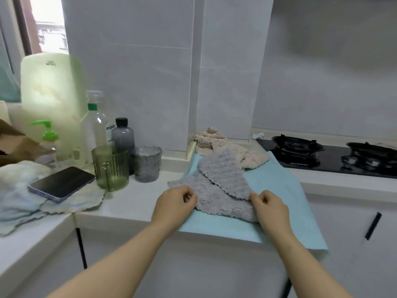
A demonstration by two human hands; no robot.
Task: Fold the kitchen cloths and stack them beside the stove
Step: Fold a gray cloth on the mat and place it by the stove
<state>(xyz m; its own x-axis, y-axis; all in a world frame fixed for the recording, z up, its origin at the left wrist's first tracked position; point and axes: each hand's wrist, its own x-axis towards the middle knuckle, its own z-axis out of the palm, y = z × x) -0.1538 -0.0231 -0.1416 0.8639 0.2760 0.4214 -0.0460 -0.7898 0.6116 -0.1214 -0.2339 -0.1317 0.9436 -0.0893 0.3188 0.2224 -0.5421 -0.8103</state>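
Note:
A fluffy grey kitchen cloth lies rumpled and partly doubled over on a light blue mat on the counter. My left hand pinches its near left edge. My right hand pinches its near right edge, where a scalloped flap overlaps. Behind it a beige-pink cloth lies crumpled against the wall corner. The black gas stove sits to the right of the mat.
To the left stand a green ribbed cup, a grey glass, a dark bottle, a clear bottle and a green pump bottle. A phone rests on pale blue-white cloths at the far left.

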